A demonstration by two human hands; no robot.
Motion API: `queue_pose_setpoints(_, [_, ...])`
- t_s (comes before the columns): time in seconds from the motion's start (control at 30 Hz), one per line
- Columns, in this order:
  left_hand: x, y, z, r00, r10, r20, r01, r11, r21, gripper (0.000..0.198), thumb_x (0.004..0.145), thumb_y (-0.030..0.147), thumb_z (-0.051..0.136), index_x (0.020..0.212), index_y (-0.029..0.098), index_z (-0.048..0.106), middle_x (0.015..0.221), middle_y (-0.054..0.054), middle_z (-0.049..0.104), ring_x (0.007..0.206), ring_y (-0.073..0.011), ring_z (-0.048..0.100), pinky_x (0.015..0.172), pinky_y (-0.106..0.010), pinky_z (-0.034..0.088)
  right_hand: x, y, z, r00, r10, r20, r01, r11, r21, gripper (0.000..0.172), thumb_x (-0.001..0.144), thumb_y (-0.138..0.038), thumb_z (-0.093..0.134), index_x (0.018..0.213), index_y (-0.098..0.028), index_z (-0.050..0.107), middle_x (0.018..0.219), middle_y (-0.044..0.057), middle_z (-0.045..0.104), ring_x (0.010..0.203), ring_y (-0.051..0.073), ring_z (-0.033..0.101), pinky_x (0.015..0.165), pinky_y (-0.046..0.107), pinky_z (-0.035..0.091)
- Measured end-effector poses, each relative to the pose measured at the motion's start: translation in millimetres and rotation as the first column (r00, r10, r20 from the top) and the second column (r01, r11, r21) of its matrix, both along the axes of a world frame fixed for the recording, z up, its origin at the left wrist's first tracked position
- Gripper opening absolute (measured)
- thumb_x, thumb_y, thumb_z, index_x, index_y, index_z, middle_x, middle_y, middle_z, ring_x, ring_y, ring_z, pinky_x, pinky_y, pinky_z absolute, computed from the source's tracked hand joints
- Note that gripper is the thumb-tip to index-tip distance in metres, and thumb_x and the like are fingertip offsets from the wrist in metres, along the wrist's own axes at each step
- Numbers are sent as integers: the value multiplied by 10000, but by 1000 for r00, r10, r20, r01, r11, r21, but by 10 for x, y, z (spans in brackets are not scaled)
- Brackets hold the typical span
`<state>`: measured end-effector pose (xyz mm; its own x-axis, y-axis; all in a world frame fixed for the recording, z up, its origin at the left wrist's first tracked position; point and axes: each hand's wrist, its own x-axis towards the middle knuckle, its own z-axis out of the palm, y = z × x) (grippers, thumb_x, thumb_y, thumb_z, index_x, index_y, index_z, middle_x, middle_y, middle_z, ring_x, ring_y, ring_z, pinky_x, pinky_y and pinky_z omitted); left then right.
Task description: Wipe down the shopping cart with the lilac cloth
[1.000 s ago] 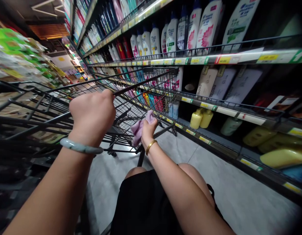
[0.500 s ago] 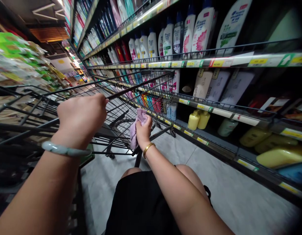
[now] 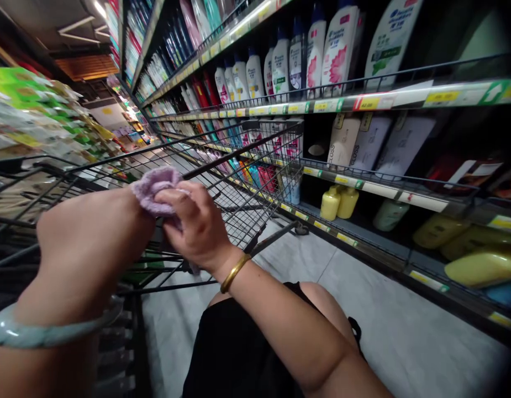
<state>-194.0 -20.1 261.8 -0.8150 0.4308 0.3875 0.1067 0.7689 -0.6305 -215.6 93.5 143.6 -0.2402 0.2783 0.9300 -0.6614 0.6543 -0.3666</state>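
Note:
My right hand [image 3: 193, 221], with a gold bangle at the wrist, pinches a crumpled lilac cloth [image 3: 156, 188]. The cloth lies at the cart's upper rail, right up against the fingers of my left hand [image 3: 89, 237]. That hand is closed around the black wire shopping cart [image 3: 238, 204] at its near rail; its fingertips are hidden from me. A pale green bangle [image 3: 52, 326] circles my left wrist. The cart's basket stretches away in front of both hands, its wire mesh showing the floor behind.
Shelves of shampoo bottles [image 3: 338, 50] run along the right, with yellow bottles [image 3: 330, 203] on the lowest shelf. Stacked green and white packages [image 3: 27, 105] stand at the left. Grey floor [image 3: 313, 260] shows between cart and shelf; a cart wheel [image 3: 300, 228] is near the shelf base.
My right hand has brought the cloth left and nearer, from the cart's far side up to my left hand. My left hand has shifted left and closer, with the cart turned slightly.

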Motion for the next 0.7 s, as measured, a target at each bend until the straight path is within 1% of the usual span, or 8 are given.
queue_pose_setpoints(0.13, [22,-43,-32,992,-113,-48,118,986,118,558,1027,481,148,973,277,665,800,-83,722,731,-308,707,505,-318,231,-77,255,-86,996,-24,86,50,948,-315,347,899,-108,578,1216,-243,545,1261,94,547,1279,233,548,1165,469,495])
queue_pose_setpoints(0.2, [13,-44,-49,987,-151,-53,157,976,148,573,1037,499,142,966,267,662,814,-95,733,750,-313,712,524,-317,219,-80,258,-96,991,-1,131,54,914,-403,355,909,-120,560,1239,-249,534,1286,98,530,1314,247,525,1192,530,454])
queue_pose_setpoints(0.33, [-32,-22,-75,985,-172,-22,173,971,168,494,1030,421,211,972,239,667,832,-128,735,788,-326,711,560,-329,237,22,-48,-68,989,76,127,-38,960,-279,372,895,-110,567,1235,-263,564,1285,91,522,1285,234,553,1173,456,480])
queue_pose_setpoints(0.43, [-89,-26,-81,981,-192,-19,192,963,190,435,1013,374,261,959,225,667,870,-138,736,823,-341,707,565,-340,240,-17,-116,-226,992,69,102,-54,989,-141,356,878,-112,590,1203,-258,593,1277,89,532,1252,223,568,1135,394,507])
queue_pose_setpoints(0.5, [-125,-61,-66,974,-224,-16,223,952,209,468,1032,397,237,994,225,671,904,-136,743,850,-338,707,572,-342,230,-125,14,-446,989,-23,145,51,980,-193,341,854,-101,586,1159,-253,605,1264,92,526,1238,228,564,1122,405,509])
queue_pose_setpoints(0.57, [-141,-128,-33,964,-267,2,261,943,207,480,1044,414,228,1045,222,668,943,-133,751,855,-321,705,589,-342,231,-240,170,-672,963,-102,250,183,927,-327,316,832,-90,563,1108,-238,601,1230,101,518,1194,233,569,1108,436,511])
queue_pose_setpoints(0.63, [-131,-226,5,962,-275,2,270,947,173,482,1046,404,225,1033,209,665,949,-139,751,851,-311,700,610,-348,244,-306,218,-803,953,-90,288,209,886,-414,302,839,-94,543,1111,-219,586,1205,111,520,1152,229,573,1120,459,499])
queue_pose_setpoints(0.7, [-109,-336,26,975,-221,-33,224,967,123,530,1051,403,187,949,194,663,921,-155,743,857,-319,699,621,-356,255,-300,99,-793,964,-47,262,159,890,-427,310,847,-97,540,1133,-210,580,1219,123,517,1150,229,572,1123,457,497])
